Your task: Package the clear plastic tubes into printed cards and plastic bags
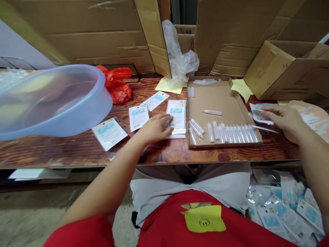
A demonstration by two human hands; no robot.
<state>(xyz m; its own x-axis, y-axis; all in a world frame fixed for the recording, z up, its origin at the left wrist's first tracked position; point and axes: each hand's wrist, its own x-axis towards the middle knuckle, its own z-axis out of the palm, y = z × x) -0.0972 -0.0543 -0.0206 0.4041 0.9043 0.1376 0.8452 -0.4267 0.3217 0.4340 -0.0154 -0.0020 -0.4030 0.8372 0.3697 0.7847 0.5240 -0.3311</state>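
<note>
My left hand (157,127) rests with fingers spread at the left edge of a stack of printed card packets (177,115). At the right, my right hand (282,118) pinches a clear plastic packet (260,113) beside the tray's right edge. Between my hands lies a shallow cardboard tray (216,97). Clear tubes (235,133) stand in a row along its near side, with one loose tube (212,112) in the middle. More cards lie left of the stack, among them a white card (138,117) and a bagged card (109,133).
A blue plastic basin (102,103) fills the left of the table, beside a red bag (118,85). Behind the tray are a crumpled clear bag (180,61) and cardboard walls. An open carton (272,68) stands back right. Filled packets (285,212) lie below the table at right.
</note>
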